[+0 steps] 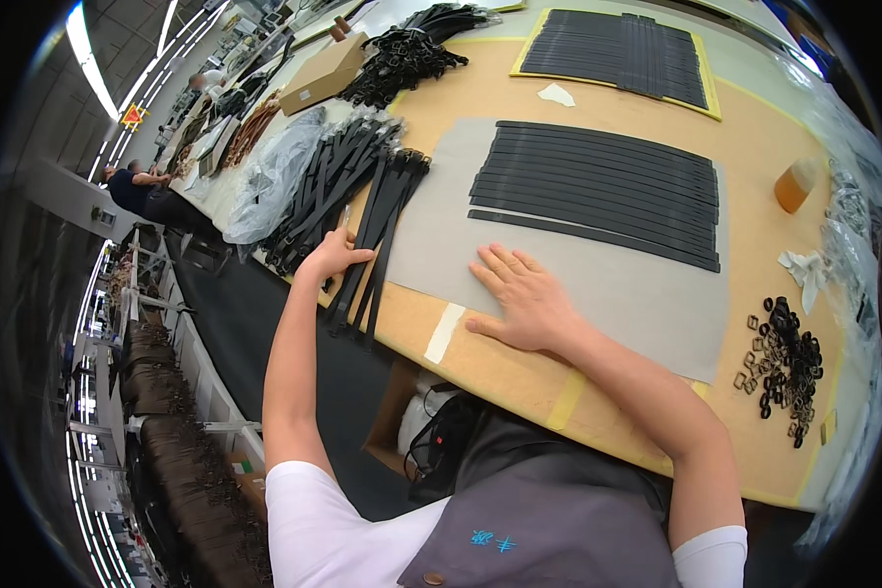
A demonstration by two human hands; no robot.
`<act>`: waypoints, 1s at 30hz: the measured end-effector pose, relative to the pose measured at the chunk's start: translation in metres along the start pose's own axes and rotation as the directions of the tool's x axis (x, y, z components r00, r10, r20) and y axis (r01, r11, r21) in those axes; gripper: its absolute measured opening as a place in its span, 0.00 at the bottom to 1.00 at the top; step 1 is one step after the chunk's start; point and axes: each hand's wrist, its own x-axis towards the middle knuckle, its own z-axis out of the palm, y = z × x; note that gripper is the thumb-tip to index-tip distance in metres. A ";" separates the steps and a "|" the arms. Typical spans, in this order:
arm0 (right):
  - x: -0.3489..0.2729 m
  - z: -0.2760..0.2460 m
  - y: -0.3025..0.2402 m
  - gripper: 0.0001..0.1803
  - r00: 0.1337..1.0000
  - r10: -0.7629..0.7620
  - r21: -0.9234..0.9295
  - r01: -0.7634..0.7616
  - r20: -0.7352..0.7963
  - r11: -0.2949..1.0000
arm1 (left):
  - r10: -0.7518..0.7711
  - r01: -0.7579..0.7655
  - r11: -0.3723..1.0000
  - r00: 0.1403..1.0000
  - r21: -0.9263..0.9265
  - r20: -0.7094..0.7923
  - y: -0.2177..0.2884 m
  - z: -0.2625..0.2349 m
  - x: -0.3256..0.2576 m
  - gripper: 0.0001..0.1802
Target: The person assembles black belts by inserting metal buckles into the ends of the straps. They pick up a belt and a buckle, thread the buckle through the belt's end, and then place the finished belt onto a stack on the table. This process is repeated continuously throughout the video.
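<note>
My left hand (333, 257) rests at the table's left edge among bundles of black straps (387, 211), thumb stretched over a strap and apart from the fingers. Its fingertips partly disappear between the bundles; I see no strap gripped in it. Flat on a grey sheet (421, 260) lies my right hand (529, 299), fingers spread, holding nothing. Beyond it, black straps (598, 176) lie side by side in a neat row, the nearest one set slightly apart.
Farther back is another row of straps (617, 59) on a yellow-edged board. Black loops and metal buckles (789, 372) lie at right, near a white scrap (804, 279) and an amber bottle (795, 186). Back left stand a cardboard box (323, 73) and clear plastic (279, 181).
</note>
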 end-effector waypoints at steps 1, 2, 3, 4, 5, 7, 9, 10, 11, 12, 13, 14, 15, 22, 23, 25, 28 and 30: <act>0.001 0.002 -0.001 0.49 1.000 -0.004 0.009 0.004 -0.004 1.000 | 0.051 -0.044 0.996 0.996 0.084 -0.077 -0.009 0.000 0.000 0.46; 0.001 0.004 0.000 0.50 1.000 -0.003 0.014 0.003 -0.005 1.000 | 0.113 -0.088 0.982 0.983 0.166 -0.145 -0.009 0.001 -0.003 0.48; 0.001 0.006 -0.001 0.50 1.000 -0.008 0.015 0.008 -0.012 1.000 | 0.057 -0.039 0.990 0.990 0.136 -0.128 -0.008 0.000 -0.005 0.54; 0.001 0.007 0.000 0.50 1.000 -0.008 0.010 0.008 -0.018 1.000 | 0.072 -0.051 0.989 0.986 0.136 -0.148 0.001 0.001 -0.009 0.55; 0.001 0.006 0.001 0.50 1.000 -0.011 0.008 0.011 -0.025 1.000 | 0.134 -0.086 0.971 0.969 0.224 -0.209 0.011 0.004 -0.012 0.55; 0.000 0.001 0.007 0.49 0.998 0.025 0.115 -0.019 -0.055 0.993 | 0.302 -0.158 0.907 0.890 0.392 -0.341 0.030 0.014 -0.014 0.52; 0.003 -0.009 0.022 0.49 0.986 0.114 0.141 -0.097 -0.123 0.985 | 0.568 -0.418 0.812 0.726 0.408 -0.386 0.070 0.032 -0.020 0.50; 0.012 -0.024 0.041 0.49 0.968 0.183 0.117 -0.164 -0.174 0.979 | 0.672 -0.529 0.740 0.618 0.416 -0.408 0.091 0.047 -0.026 0.50; 0.023 -0.039 0.060 0.49 0.943 0.243 0.097 -0.226 -0.227 0.969 | 0.728 -0.593 0.685 0.564 0.423 -0.389 0.110 0.065 -0.032 0.49; 0.034 -0.054 0.082 0.49 0.915 0.312 0.069 -0.305 -0.253 0.950 | 0.776 -0.646 0.631 0.508 0.431 -0.374 0.128 0.084 -0.038 0.48; 0.042 -0.066 0.113 0.51 0.878 0.384 0.016 -0.397 -0.287 0.918 | 0.797 -0.670 0.604 0.506 0.432 -0.329 0.151 0.103 -0.043 0.47; 0.046 -0.082 0.134 0.52 0.838 0.471 -0.026 -0.496 -0.277 0.868 | 0.812 -0.686 0.583 0.509 0.435 -0.286 0.166 0.118 -0.049 0.47; 0.048 -0.096 0.154 0.54 0.801 0.544 -0.083 -0.577 -0.251 0.812 | 0.827 -0.710 0.561 0.491 0.425 -0.272 0.180 0.130 -0.053 0.47; 0.025 -0.101 0.202 0.60 0.747 0.644 -0.259 -0.663 -0.168 0.702 | 0.860 -0.803 0.509 0.460 0.311 -0.222 0.210 0.171 -0.064 0.48; 0.021 -0.095 0.197 0.60 0.755 0.628 -0.266 -0.655 -0.190 0.707 | 0.860 -0.805 0.510 0.465 0.304 -0.211 0.209 0.171 -0.063 0.48; 0.015 -0.086 0.188 0.61 0.767 0.603 -0.261 -0.642 -0.219 0.721 | 0.869 -0.816 0.495 0.454 0.299 -0.197 0.209 0.170 -0.066 0.48; 0.005 -0.078 0.171 0.59 0.774 0.588 -0.245 -0.632 -0.233 0.735 | 0.867 -0.798 0.498 0.472 0.339 -0.163 0.206 0.172 -0.070 0.49; -0.006 -0.072 0.161 0.59 0.785 0.567 -0.238 -0.617 -0.249 0.750 | 0.857 -0.788 0.511 0.499 0.344 -0.130 0.204 0.170 -0.075 0.50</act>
